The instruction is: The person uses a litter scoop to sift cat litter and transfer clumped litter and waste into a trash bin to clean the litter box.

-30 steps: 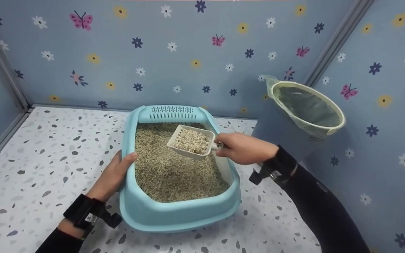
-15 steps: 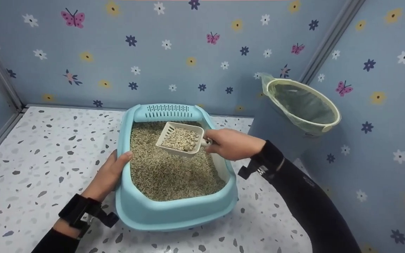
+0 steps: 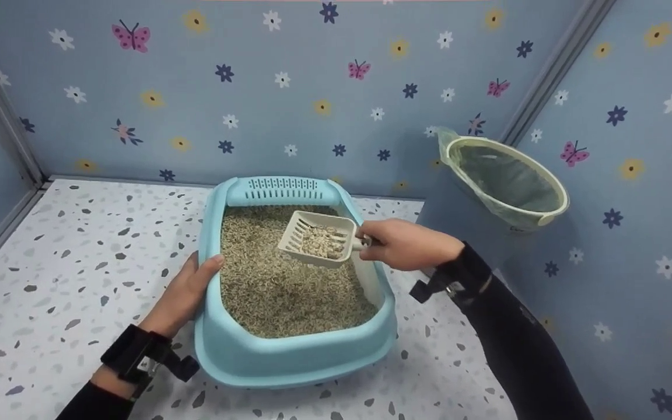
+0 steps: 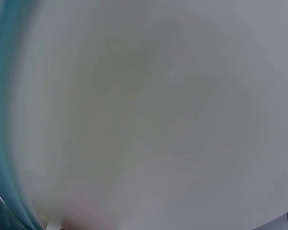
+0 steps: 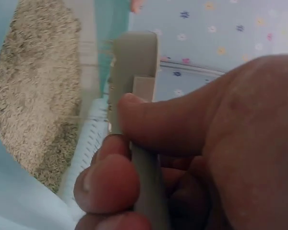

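The light-blue litter box (image 3: 307,361), full of tan pellet litter (image 3: 272,291), stands on the floor in the head view. My left hand (image 3: 177,294) grips its left rim, thumb over the top and fingers outside. Above the litter, my right hand (image 3: 409,244) holds a pale slotted litter scoop (image 3: 312,259) by the handle. A small heap of pellets lies in the scoop, towards its handle end, and several slots show bare. In the right wrist view the thumb presses along the scoop (image 5: 137,57), with fingers curled round the handle. A blurred whitish surface fills most of the left wrist view.
A lined trash bin (image 3: 505,217) stands at the right, its rim higher than the litter box. Blue flowered panels (image 3: 289,111) close in the back and sides. Speckled white flooring (image 3: 79,262) surrounds the box.
The scoop went left, then back right, staying above the litter. Its heap of pellets has shrunk, and more slots show. My left hand keeps its grip on the rim.
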Available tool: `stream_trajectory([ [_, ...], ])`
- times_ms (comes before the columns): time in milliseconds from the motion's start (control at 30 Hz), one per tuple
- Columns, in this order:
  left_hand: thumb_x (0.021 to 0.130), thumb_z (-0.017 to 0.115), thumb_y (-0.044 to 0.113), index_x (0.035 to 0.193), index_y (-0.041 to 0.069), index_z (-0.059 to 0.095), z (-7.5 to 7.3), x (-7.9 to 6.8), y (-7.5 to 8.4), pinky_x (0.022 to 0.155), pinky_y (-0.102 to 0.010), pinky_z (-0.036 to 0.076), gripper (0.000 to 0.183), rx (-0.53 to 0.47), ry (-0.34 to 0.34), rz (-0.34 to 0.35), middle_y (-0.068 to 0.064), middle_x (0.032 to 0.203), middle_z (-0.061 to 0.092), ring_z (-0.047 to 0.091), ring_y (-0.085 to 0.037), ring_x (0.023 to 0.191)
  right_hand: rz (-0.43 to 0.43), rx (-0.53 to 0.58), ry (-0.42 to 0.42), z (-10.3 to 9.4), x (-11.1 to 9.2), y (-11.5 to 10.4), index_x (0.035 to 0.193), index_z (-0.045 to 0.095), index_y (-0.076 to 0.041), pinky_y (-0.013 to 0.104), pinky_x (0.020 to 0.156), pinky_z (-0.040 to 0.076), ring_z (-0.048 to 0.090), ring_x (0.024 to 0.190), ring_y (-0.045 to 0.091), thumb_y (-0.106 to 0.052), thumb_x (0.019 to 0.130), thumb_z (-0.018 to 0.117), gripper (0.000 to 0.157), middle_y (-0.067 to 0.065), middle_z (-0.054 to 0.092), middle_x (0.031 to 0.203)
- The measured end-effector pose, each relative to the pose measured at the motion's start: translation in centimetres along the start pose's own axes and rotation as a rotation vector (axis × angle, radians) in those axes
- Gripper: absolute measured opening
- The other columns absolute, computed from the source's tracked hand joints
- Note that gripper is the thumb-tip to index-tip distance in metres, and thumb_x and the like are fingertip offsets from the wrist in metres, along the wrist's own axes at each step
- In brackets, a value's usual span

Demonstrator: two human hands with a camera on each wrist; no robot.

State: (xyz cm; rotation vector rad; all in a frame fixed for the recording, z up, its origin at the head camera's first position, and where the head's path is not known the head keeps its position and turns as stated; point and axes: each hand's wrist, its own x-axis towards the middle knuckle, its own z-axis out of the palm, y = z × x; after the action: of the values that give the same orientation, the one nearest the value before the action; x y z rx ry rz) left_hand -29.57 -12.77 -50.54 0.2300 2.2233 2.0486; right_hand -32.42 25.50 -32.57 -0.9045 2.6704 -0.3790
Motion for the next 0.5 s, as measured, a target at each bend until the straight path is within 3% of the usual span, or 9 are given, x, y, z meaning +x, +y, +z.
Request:
stream_trajectory([
  [167, 0.117, 0.049, 0.049, 0.167, 0.001, 0.03, 0.1, -0.4, 0.4, 0.098, -0.039, 0.058, 0.072, -0.009, -0.001, -0.008, -0.028, 0.135, 0.056, 0.068, -0.035, 0.113, -0.023, 0.025, 0.005, 0.4, 0.1, 0.4, 0.131, 0.07, -0.011, 0.041, 0.083, 0.053, 0.062, 0.091, 0.017, -0.026, 0.116, 0.063, 0.023, 0.001, 0.067, 0.103],
  [300, 0.117, 0.05, 0.048, 0.167, 0.0, 0.03, 0.3, -0.2, 0.4, 0.094, -0.041, 0.062, 0.072, -0.006, -0.004, -0.005, -0.029, 0.13, 0.058, 0.071, -0.035, 0.107, 0.03, 0.015, -0.014, -0.1, -0.6, 0.9, 0.128, 0.07, -0.011, 0.04, 0.079, 0.056, 0.063, 0.086, 0.016, -0.023, 0.114, 0.065, 0.02, 0.001, 0.068, 0.1],
  [500, 0.117, 0.049, 0.046, 0.163, -0.001, 0.035, 0.4, 0.0, 0.3, 0.099, -0.039, 0.058, 0.067, -0.017, 0.016, 0.009, -0.028, 0.131, 0.057, 0.069, -0.035, 0.11, 0.005, 0.011, -0.002, -0.1, 0.5, 0.7, 0.127, 0.07, -0.013, 0.041, 0.081, 0.056, 0.062, 0.089, 0.017, -0.026, 0.115, 0.064, 0.019, 0.001, 0.067, 0.101],
])
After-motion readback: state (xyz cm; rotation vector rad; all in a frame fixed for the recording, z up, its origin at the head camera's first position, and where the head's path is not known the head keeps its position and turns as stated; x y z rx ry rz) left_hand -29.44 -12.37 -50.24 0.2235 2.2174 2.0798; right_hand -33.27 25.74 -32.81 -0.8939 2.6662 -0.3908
